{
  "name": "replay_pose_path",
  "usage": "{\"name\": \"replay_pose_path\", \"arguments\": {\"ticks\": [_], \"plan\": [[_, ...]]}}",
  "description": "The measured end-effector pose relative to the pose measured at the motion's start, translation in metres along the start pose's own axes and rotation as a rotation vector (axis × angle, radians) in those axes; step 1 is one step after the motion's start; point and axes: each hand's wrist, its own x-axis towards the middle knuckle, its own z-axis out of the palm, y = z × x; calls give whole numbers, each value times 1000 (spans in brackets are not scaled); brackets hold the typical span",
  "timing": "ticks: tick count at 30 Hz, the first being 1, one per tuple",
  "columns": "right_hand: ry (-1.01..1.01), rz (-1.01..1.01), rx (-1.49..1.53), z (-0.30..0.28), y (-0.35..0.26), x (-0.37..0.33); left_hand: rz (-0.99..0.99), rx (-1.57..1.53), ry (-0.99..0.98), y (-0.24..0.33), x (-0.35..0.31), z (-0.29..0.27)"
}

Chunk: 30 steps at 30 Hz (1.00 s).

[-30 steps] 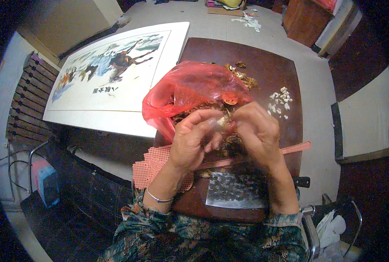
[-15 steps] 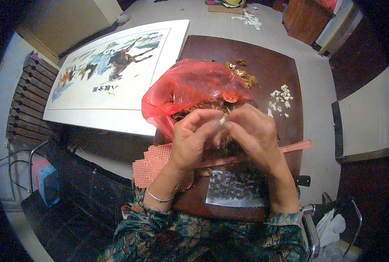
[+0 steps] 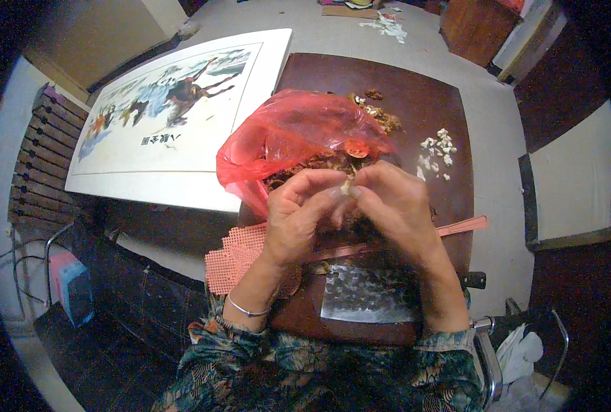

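Red, see-through thin plastic bag [image 3: 295, 117] lies on the dark red-brown worktop [image 3: 422, 86], mouth toward the person, prob. so the dark brown, crinkly bits [image 3: 316, 165] inside are w/in easy reach. Just in front of that mouth, the bare left hand [image 3: 298, 216] & bare right hand [image 3: 398, 206] meet: each grip is clamped, thumb vs. index, on a small off-white piece [image 3: 347, 187] (too tiny & blurry to ID). Prob. pinched from both sides b/c one hand alone wouldn't steady it as well. Small heap of knobbly white pieces [image 3: 437, 152] lies at the right, apart from the brown bits, seemingly so they don't mix. Cleaver w/ wide rectangular steel blade [image 3: 367, 295] rests flat nr. the person, black handle [image 3: 474, 279] to the right, presumably parked since both hands are busy. Salmon-pink plastic fly swatter [image 3: 233, 257] lies flat, mesh head left, stick running under the hands, so it hardly blocks them.
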Motion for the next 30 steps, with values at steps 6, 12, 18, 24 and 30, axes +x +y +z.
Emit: {"name": "replay_pose_path", "arguments": {"ticks": [6,12,18,24,30], "plan": [[33,-120,-26,-4,5,2,-58,-52,43,3,2,-2],[32,-247,-181,-2,3,2,-17,9,61,1,2,1],[40,-297,-263,1,4,1,54,217,35,2,-1,-2],[43,-241,-245,-2,3,0,287,504,26,5,-4,1],[-19,19,4,1,3,-1,565,697,-1,-2,-1,-6]]}}
